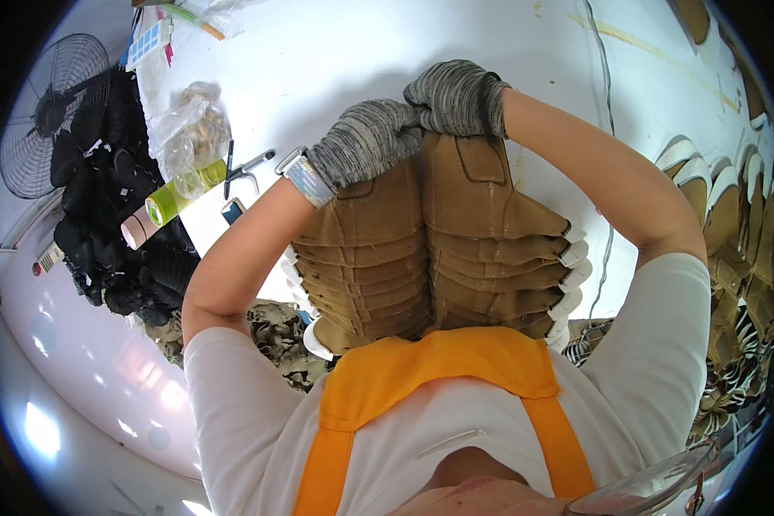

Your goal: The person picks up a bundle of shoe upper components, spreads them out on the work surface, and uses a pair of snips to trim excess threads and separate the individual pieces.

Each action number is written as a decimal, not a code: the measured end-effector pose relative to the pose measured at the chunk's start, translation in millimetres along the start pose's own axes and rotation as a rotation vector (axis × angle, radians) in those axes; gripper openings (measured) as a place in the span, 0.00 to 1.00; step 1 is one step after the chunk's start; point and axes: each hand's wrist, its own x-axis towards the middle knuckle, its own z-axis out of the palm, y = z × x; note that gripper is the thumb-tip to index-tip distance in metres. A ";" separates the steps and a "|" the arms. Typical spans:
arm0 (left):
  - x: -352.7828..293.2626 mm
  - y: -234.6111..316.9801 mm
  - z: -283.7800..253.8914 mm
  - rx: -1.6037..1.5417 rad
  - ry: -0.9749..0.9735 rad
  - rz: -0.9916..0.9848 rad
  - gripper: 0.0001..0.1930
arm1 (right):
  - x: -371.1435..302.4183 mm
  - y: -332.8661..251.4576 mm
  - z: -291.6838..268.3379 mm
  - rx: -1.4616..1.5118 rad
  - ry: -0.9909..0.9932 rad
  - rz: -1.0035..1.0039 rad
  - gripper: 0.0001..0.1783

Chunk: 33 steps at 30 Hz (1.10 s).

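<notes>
Two side-by-side stacks of brown suede boot uppers with white edges lie in front of my body, a left stack (365, 249) and a right stack (482, 241). Both my hands wear grey knit gloves and meet at the far end of the stacks. My left hand (365, 144) is closed over the far end of the left stack, its fingertips against the other glove. My right hand (456, 99) is curled at the far end of the right stack. Whatever the fingers hold is hidden. A pale band (310, 178) circles my left wrist.
Left on the white table (318, 52) lie a clear plastic bag (189, 129), a yellow-green roll (170, 202) and a pen (229, 169). Black items (120, 206) and a fan (53, 112) stand beyond. A cable (609, 77) crosses at right, near more brown uppers (724, 206).
</notes>
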 end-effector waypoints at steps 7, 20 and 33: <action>-1.5 2.6 -21.6 0.087 -0.089 0.007 0.18 | -8.3 29.8 0.8 0.534 0.027 0.013 0.19; -6.5 17.5 -8.4 0.136 -0.116 -0.267 0.25 | 19.2 7.8 15.1 -0.140 -0.451 -0.106 0.09; -14.9 -11.8 9.6 -0.209 0.109 -0.134 0.14 | -12.9 21.1 26.2 0.706 -0.101 0.039 0.15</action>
